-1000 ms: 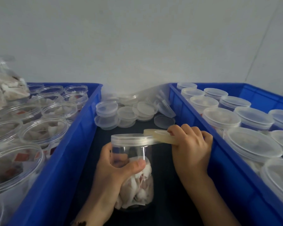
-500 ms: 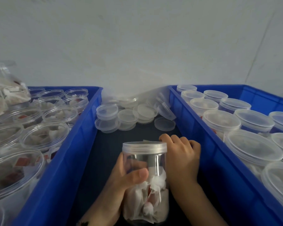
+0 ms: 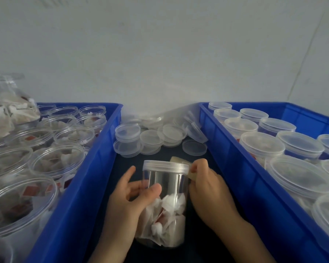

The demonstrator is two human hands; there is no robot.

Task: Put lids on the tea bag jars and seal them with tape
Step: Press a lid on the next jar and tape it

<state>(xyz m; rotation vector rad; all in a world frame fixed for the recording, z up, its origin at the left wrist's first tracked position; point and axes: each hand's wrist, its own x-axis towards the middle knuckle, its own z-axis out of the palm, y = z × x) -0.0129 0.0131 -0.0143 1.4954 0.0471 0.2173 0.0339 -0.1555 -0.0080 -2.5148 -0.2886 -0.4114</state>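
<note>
Head view | left hand (image 3: 129, 202) holds lidded jar (image 3: 164, 205) of tea bags | right hand (image 3: 207, 188) pinches tape roll (image 3: 190, 173) at lid (image 3: 166, 166) | left bin (image 3: 95, 168): open jars | right bin (image 3: 235, 168): lidded jars

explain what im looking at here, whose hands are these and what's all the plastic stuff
These are a person's own hands, filmed by a camera worn on their head looking down. The left hand holds a clear jar of tea bags with its lid on. The right hand holds a tape roll against the lid's edge. The left blue crate holds open jars, the right blue crate holds lidded ones. Spare lids lie between them.
</note>
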